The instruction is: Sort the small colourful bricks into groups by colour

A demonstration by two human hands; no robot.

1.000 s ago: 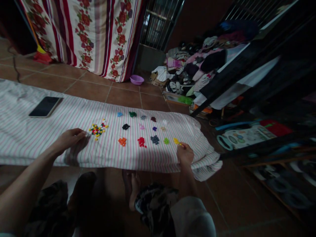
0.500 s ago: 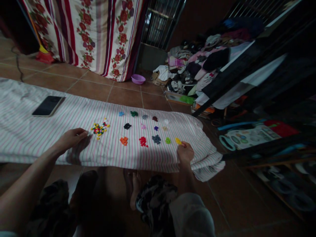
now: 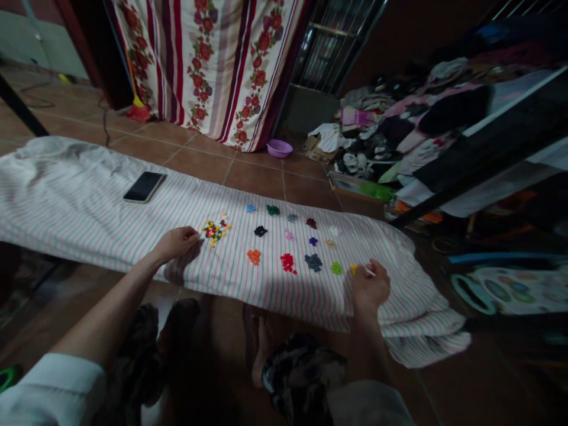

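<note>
The left hand (image 3: pixel 176 244) is lying on the cloth (image 3: pixel 97 225), its fingers closing in a pinch; whether they are gripping anything is too small to tell. The mixed pile (image 3: pixel 215 231) is sitting just beyond its fingertips, toward 3 o'clock. From that pile, the phone (image 3: pixel 144 187) is lying at 10 o'clock and the orange pile (image 3: pixel 254 257) at 4.

The right hand (image 3: pixel 371 285) is curling, thumb and fingers pinching a small pale bit (image 3: pixel 370 271). It is partly hiding the yellow pile (image 3: pixel 354 269), which is lying at its 10 o'clock; contact between them is staying unclear.

From the red pile (image 3: pixel 287 263), the orange pile is sitting at 9 o'clock, the pink pile (image 3: pixel 289 235) at 12, and the dark grey pile (image 3: pixel 313 262) at 3, with the lime pile (image 3: pixel 336 268) lying farther that way. From the black pile (image 3: pixel 260 231), the blue pile (image 3: pixel 251 208) is resting at 11 o'clock and the green pile (image 3: pixel 273 210) at 1. Beyond the cloth, the basin (image 3: pixel 279 148) is standing on the floor (image 3: pixel 255 176) at the green pile's 12.
</note>
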